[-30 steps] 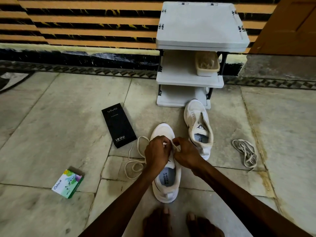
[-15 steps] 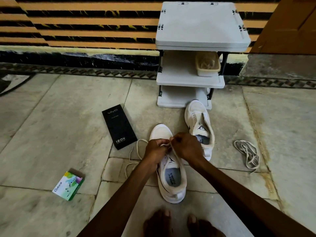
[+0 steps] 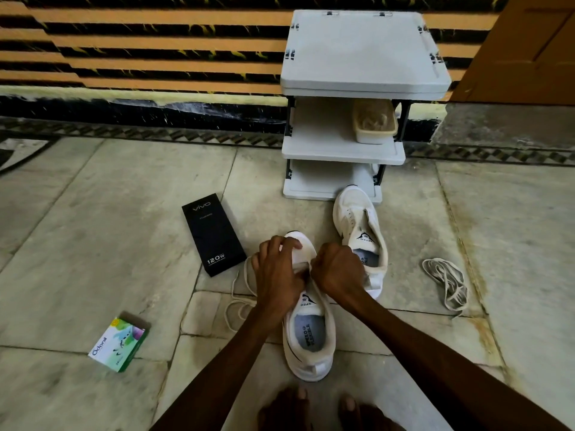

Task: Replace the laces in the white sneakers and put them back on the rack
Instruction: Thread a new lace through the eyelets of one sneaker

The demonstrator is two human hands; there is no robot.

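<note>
Sneaker relacing on the floor: the near sneaker (image 3: 308,337) lies toe-away between the arms, with the second sneaker (image 3: 361,231) just beside it, its toe at the rack (image 3: 342,144). Fingers of the left hand (image 3: 277,275) curl over the forefoot, steadying it; the right hand (image 3: 337,272) is fisted, pinching the lace (image 3: 239,303) by the front eyelets. That lace looks limp, light and tangle-prone — best gripped near its tip. The upper looks soft — hold it by the sole sides. A spare lace bundle (image 3: 448,281) lies well apart
</note>
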